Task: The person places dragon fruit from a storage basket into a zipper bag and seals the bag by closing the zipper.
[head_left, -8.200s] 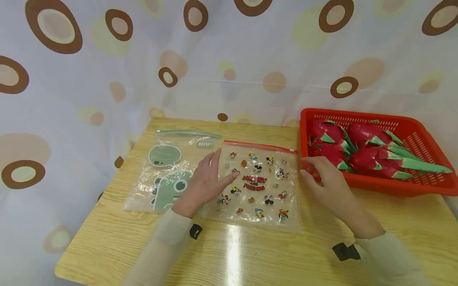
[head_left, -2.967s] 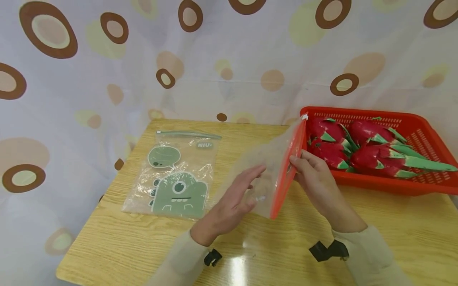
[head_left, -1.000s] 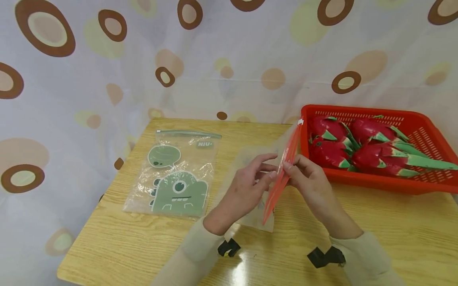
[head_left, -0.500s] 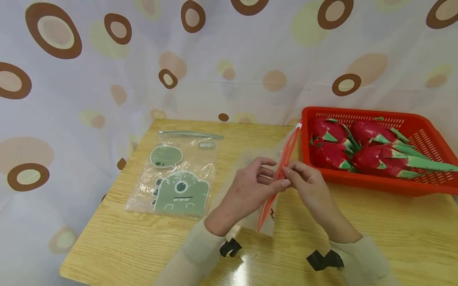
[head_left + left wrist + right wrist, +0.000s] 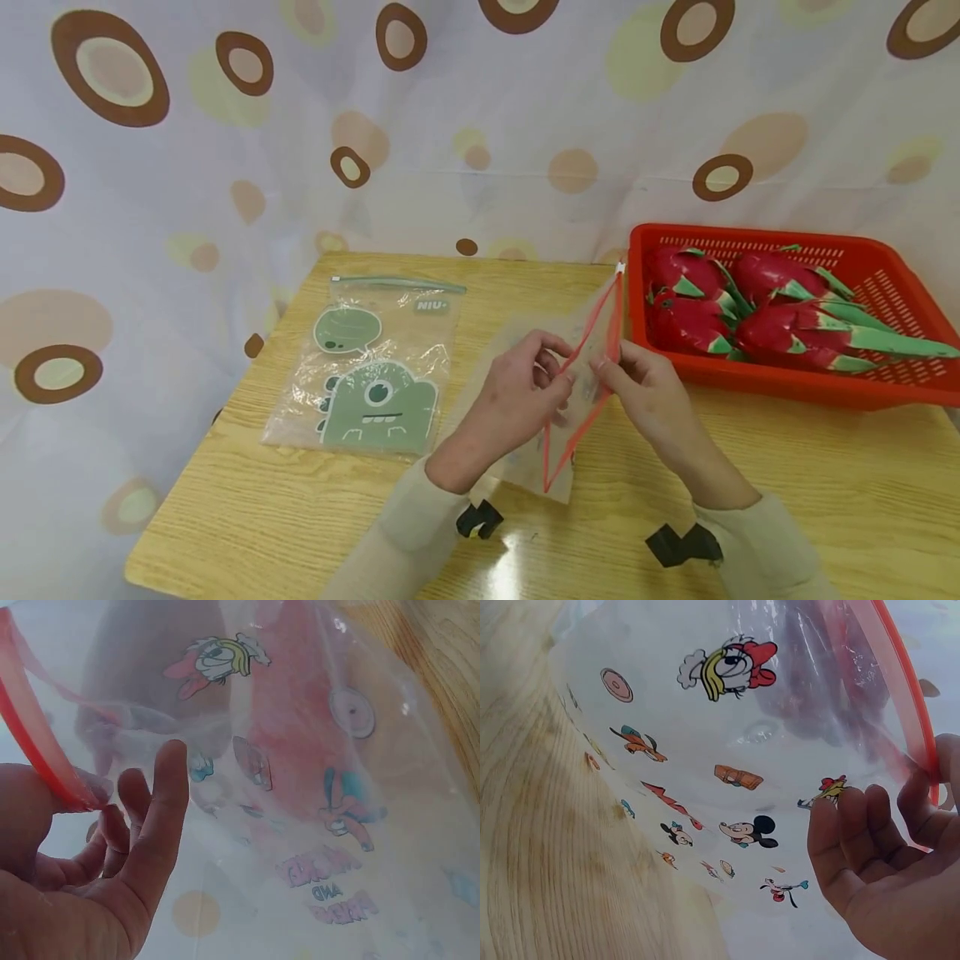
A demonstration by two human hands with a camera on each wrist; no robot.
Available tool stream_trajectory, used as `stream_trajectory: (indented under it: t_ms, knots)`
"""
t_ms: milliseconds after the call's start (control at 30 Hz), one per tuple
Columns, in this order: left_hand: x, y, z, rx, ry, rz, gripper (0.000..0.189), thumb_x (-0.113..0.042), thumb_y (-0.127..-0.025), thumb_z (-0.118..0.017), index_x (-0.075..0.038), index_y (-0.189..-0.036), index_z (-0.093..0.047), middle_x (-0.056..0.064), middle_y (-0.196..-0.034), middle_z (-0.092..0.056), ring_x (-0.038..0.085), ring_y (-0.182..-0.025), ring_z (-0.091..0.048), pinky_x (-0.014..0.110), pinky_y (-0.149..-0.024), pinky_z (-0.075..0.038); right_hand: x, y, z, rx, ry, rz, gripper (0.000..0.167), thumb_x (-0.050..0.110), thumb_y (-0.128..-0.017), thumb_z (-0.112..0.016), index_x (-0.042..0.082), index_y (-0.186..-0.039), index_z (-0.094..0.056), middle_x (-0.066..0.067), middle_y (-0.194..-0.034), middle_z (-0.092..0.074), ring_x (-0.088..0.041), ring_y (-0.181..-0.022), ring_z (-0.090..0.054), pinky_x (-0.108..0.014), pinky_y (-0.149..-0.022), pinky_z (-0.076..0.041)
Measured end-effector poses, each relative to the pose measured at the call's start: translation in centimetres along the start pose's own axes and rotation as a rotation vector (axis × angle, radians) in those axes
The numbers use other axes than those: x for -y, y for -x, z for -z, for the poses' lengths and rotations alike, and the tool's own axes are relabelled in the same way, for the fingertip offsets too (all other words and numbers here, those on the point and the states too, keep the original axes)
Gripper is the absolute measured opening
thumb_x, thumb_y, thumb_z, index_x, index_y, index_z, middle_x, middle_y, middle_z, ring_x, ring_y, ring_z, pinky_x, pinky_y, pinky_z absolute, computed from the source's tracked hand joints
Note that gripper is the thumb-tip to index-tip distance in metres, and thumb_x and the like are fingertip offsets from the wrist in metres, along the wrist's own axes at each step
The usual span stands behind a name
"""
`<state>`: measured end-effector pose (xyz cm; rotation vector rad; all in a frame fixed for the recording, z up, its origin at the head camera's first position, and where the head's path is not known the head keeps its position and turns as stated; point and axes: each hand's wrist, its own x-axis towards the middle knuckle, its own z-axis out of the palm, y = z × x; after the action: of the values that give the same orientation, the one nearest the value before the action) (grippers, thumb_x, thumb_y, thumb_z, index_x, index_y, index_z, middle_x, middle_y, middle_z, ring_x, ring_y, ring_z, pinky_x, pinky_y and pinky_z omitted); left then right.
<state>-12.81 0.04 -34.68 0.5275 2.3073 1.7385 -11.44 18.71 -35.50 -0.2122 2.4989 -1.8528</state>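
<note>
A clear zipper bag (image 5: 592, 367) with a red rim and cartoon prints is held up over the table, its mouth spread into a diamond. My left hand (image 5: 517, 392) pinches the left edge of the rim between thumb and finger. On the opposite edge, my right hand (image 5: 652, 392) pinches the red strip. A white slider (image 5: 620, 267) sits at the far end of the mouth. In the left wrist view the left hand (image 5: 97, 877) grips the red rim, the printed film beyond it. The right wrist view has the right hand (image 5: 900, 855) at the rim, beside the printed side.
A second zipper bag (image 5: 382, 367) with a green dinosaur print lies flat at the left of the wooden table (image 5: 247, 517). At the right stands a red basket (image 5: 795, 385) with several dragon fruits (image 5: 787, 333). A dotted curtain (image 5: 517, 100) hangs behind.
The printed bag has been lifted from the table and turned with its mouth towards me. In the last half second both hands have drawn its red edges apart, so the mouth gapes.
</note>
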Motion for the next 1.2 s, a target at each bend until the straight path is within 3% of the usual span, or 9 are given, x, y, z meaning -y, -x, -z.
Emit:
stream_trajectory:
  t_ms: [100,167,333,433,600,733,1000,1200]
  knots:
    - [0.0,-0.1,0.1,-0.018,-0.046,-0.026,0.016,-0.016,-0.098,-0.06,-0.013,-0.113,-0.057,0.004,-0.081,-0.058,0.017,-0.059,-0.066,0.025,-0.052,-0.053,-0.2,0.0,0.2,-0.021,0.029,0.006,0.031,0.024,-0.101,-0.057,-0.002,-0.118,-0.064,-0.003,-0.096,-0.066,-0.01,-0.087,-0.06,-0.022,-0.075,-0.054]
    - [0.0,-0.2,0.3,-0.027,-0.058,-0.036,0.015,-0.016,-0.098,-0.06,-0.013,-0.112,-0.056,0.003,-0.079,-0.057,0.016,-0.054,-0.066,0.026,-0.051,-0.051,-0.4,0.0,0.6,-0.049,0.048,0.009,0.025,0.022,-0.1,-0.06,-0.002,-0.104,-0.064,0.001,-0.088,-0.064,-0.009,-0.081,-0.059,-0.021,-0.069,-0.052]
    - [-0.1,-0.2,1.4,-0.059,-0.033,-0.029,0.016,-0.014,-0.098,-0.059,-0.011,-0.113,-0.055,0.005,-0.08,-0.056,0.018,-0.052,-0.067,0.031,-0.051,-0.053,-0.8,0.2,1.7,-0.111,0.051,0.032,0.03,0.015,-0.098,-0.062,0.001,-0.079,-0.042,0.007,-0.075,-0.059,-0.011,-0.074,-0.059,-0.022,-0.062,-0.05]
    - [-0.1,-0.3,2.2,-0.102,-0.059,-0.024,0.016,-0.014,-0.097,-0.059,-0.013,-0.112,-0.055,0.005,-0.081,-0.056,0.016,-0.053,-0.066,0.029,-0.049,-0.05,-1.0,0.3,2.4,-0.124,0.062,0.04,0.029,0.014,-0.098,-0.061,0.002,-0.08,-0.041,0.006,-0.077,-0.058,-0.013,-0.076,-0.059,-0.022,-0.063,-0.051]
    - [0.0,-0.2,3.2,-0.156,-0.145,-0.029,0.015,-0.016,-0.096,-0.06,-0.016,-0.11,-0.056,0.003,-0.081,-0.057,0.013,-0.057,-0.061,0.026,-0.05,-0.046,-1.2,0.4,3.2,-0.162,0.109,0.052,0.028,0.015,-0.097,-0.063,0.003,-0.082,-0.042,0.002,-0.075,-0.043,-0.014,-0.074,-0.046,-0.023,-0.055,-0.042]
    - [0.1,-0.1,3.9,-0.179,-0.176,-0.049,0.015,-0.015,-0.096,-0.062,-0.016,-0.109,-0.057,0.003,-0.08,-0.057,0.014,-0.057,-0.061,0.027,-0.05,-0.045,-1.3,0.4,3.7,-0.182,0.13,0.062,0.027,0.015,-0.097,-0.063,0.003,-0.084,-0.043,0.001,-0.074,-0.041,-0.014,-0.072,-0.044,-0.025,-0.052,-0.039]
    - [-0.9,0.2,5.8,-0.21,-0.056,-0.117,0.015,-0.006,-0.094,-0.062,-0.009,-0.109,-0.059,0.009,-0.076,-0.051,0.03,-0.055,-0.064,0.04,-0.053,-0.059,-0.6,0.5,5.0,-0.244,0.131,0.054,0.025,0.014,-0.097,-0.062,0.005,-0.083,-0.044,0.007,-0.087,-0.053,-0.013,-0.079,-0.047,-0.026,-0.053,-0.038]
    - [-2.2,0.7,7.3,-0.259,-0.095,-0.164,0.016,-0.005,-0.094,-0.06,-0.01,-0.108,-0.061,0.009,-0.075,-0.051,0.02,-0.055,-0.069,0.035,-0.044,-0.05,0.9,0.5,6.3,-0.291,0.128,0.061,0.021,0.008,-0.096,-0.06,0.001,-0.085,-0.044,0.009,-0.096,-0.057,-0.015,-0.09,-0.051,-0.022,-0.056,-0.042]
